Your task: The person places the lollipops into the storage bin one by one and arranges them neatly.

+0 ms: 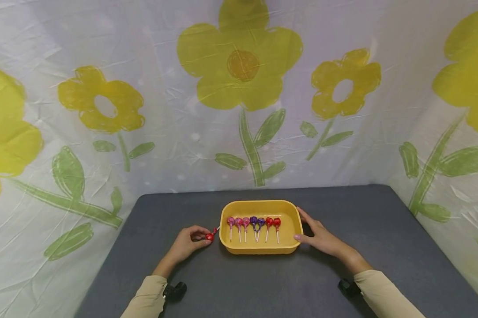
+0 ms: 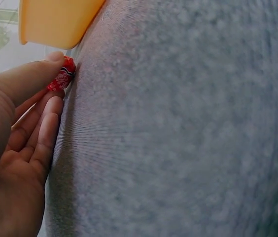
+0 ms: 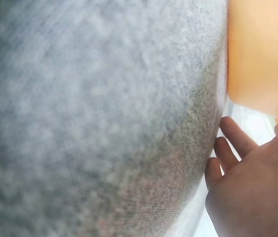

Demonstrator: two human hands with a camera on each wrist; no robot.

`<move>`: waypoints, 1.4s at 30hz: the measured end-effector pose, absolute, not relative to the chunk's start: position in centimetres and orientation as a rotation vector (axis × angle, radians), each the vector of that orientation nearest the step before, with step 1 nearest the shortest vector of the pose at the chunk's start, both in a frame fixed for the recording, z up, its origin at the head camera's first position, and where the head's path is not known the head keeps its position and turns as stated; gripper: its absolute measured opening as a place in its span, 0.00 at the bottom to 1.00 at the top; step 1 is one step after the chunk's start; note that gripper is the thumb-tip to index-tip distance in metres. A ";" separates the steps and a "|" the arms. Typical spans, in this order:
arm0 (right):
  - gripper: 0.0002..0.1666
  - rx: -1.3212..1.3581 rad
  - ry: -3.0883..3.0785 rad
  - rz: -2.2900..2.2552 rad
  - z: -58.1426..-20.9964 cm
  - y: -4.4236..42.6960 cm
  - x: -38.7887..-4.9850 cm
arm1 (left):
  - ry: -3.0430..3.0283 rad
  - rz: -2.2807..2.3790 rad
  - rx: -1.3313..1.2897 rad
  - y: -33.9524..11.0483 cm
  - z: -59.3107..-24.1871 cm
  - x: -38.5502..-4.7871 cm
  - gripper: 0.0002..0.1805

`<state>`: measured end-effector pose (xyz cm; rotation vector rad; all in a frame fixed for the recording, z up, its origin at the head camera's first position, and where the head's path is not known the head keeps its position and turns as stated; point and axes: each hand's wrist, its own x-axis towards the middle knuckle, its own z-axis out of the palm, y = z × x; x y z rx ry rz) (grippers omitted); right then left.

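My left hand (image 1: 189, 242) pinches a red-wrapped lollipop (image 1: 209, 237) between thumb and fingers, just outside the left end of a yellow tray (image 1: 258, 250). The lollipop's white stick points toward the tray's rim. In the left wrist view the red wrapper (image 2: 62, 76) shows at the thumb tip, close to the table. At the tray's right end, my right hand (image 1: 320, 236) holds the rim, its thumb lapping over the edge and its index finger farther back. Inside the tray lie three pink lollipops (image 1: 239, 221), two purple lollipops (image 1: 254, 220) and two red lollipops (image 1: 269, 221) in a row.
A dark grey table (image 1: 254, 287) extends around the tray on all sides. Behind it hangs a pale cloth (image 1: 175, 150) printed with yellow flowers. Black straps (image 1: 175, 291) are worn on both wrists, below beige sleeves (image 1: 147, 298).
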<state>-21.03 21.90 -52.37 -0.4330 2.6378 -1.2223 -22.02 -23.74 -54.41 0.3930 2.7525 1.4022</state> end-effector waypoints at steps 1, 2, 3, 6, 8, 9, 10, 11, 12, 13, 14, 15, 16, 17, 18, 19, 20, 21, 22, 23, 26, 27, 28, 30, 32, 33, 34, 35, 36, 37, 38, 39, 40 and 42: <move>0.55 -0.427 2.636 -1.224 -52.3 21.9 -21.0 | 2.755 1.399 0.392 -23.7 -54.4 -22.0 0.15; 0.55 -0.424 2.636 -1.222 -52.3 21.9 -21.0 | 2.752 1.400 0.388 -23.8 -54.3 -22.0 0.15; 0.55 -0.419 2.634 -1.219 -52.3 21.9 -21.0 | 2.744 1.410 0.380 -23.8 -54.2 -22.0 0.15; 0.55 -0.408 2.629 -1.211 -52.4 21.8 -20.9 | 2.705 1.487 0.334 -23.9 -53.7 -22.0 0.15; 0.55 -0.398 2.622 -1.214 -52.5 21.8 -20.8 | 2.688 1.533 0.316 -24.0 -53.3 -22.1 0.15; 0.55 -0.397 2.622 -1.213 -52.5 21.8 -20.8 | 2.681 1.553 0.312 -24.0 -53.1 -22.1 0.15; 0.55 -0.396 2.623 -1.215 -52.6 21.8 -20.8 | 2.678 1.568 0.316 -24.1 -52.9 -22.2 0.15; 0.55 -0.396 2.623 -1.217 -52.6 21.8 -20.8 | 2.678 1.577 0.326 -24.1 -52.7 -22.3 0.15; 0.55 -0.395 2.625 -1.219 -52.6 21.9 -20.8 | 2.684 1.576 0.341 -24.2 -52.5 -22.4 0.15; 0.55 -0.393 2.625 -1.219 -52.7 21.9 -20.8 | 2.688 1.575 0.354 -24.2 -52.3 -22.5 0.15; 0.55 -0.393 2.627 -1.216 -52.7 21.9 -20.8 | 2.686 1.583 0.368 -24.3 -52.2 -22.5 0.16; 0.55 -0.389 2.629 -1.213 -52.7 21.9 -20.9 | 2.685 1.598 0.381 -24.4 -52.0 -22.6 0.16; 0.55 -0.387 2.629 -1.212 -52.7 21.9 -20.9 | 2.689 1.609 0.395 -24.4 -51.8 -22.7 0.16; 0.55 -0.386 2.630 -1.212 -52.7 21.9 -20.9 | 2.696 1.622 0.403 -24.5 -51.6 -22.8 0.16; 0.55 -0.385 2.631 -1.209 -52.8 21.9 -20.9 | 2.706 1.632 0.413 -24.5 -51.3 -22.8 0.16; 0.55 -0.385 2.631 -1.209 -52.8 22.0 -20.9 | 2.710 1.648 0.419 -24.6 -51.1 -22.9 0.16; 0.55 -0.387 2.630 -1.210 -52.8 22.0 -21.0 | 2.721 1.653 0.430 -24.6 -50.8 -23.0 0.16; 0.55 -0.389 2.631 -1.213 -52.8 22.0 -21.0 | 2.733 1.656 0.443 -24.6 -50.4 -23.0 0.16; 0.55 -0.392 2.632 -1.214 -52.8 22.0 -21.0 | 2.742 1.659 0.445 -24.5 -50.1 -23.1 0.16; 0.55 -0.393 2.633 -1.214 -52.8 22.0 -21.0 | 2.749 1.663 0.449 -24.5 -49.7 -23.1 0.16; 0.55 -0.395 2.637 -1.210 -52.8 22.0 -21.0 | 2.755 1.657 0.482 -24.4 -48.8 -23.3 0.17; 0.55 -0.397 2.640 -1.208 -52.8 22.0 -21.0 | 2.753 1.657 0.494 -24.4 -48.5 -23.4 0.17; 0.55 -0.397 2.640 -1.208 -52.8 22.0 -21.0 | 2.747 1.657 0.501 -24.4 -48.2 -23.5 0.17; 0.55 -0.400 2.641 -1.207 -52.8 22.0 -21.0 | 2.740 1.651 0.531 -24.3 -47.7 -23.6 0.17; 0.55 -0.403 2.639 -1.209 -52.7 22.0 -21.1 | 2.739 1.644 0.548 -24.1 -47.1 -23.8 0.17; 0.55 -0.402 2.638 -1.209 -52.7 22.0 -21.0 | 2.735 1.648 0.557 -24.0 -46.9 -24.0 0.17; 0.55 -0.399 2.636 -1.208 -52.6 21.9 -21.0 | 2.733 1.651 0.563 -23.9 -46.6 -24.1 0.17; 0.55 -0.402 2.638 -1.202 -52.5 21.9 -21.0 | 2.734 1.647 0.578 -23.7 -46.2 -24.2 0.17; 0.55 -0.398 2.637 -1.202 -52.5 21.9 -21.0 | 2.728 1.648 0.590 -23.4 -45.9 -24.3 0.17; 0.55 -0.393 2.636 -1.203 -52.4 21.9 -21.0 | 2.724 1.647 0.604 -23.2 -45.6 -24.5 0.17; 0.55 -0.385 2.636 -1.201 -52.3 21.8 -20.9 | 2.714 1.652 0.616 -22.9 -45.3 -24.6 0.17; 0.55 -0.382 2.637 -1.200 -52.3 21.8 -20.9 | 2.696 1.662 0.628 -22.6 -45.0 -24.7 0.17; 0.55 -0.382 2.639 -1.199 -52.2 21.8 -20.9 | 2.684 1.667 0.635 -22.3 -44.7 -24.9 0.17; 0.55 -0.371 2.638 -1.202 -52.1 21.8 -20.8 | 2.649 1.691 0.647 -21.7 -44.1 -25.1 0.17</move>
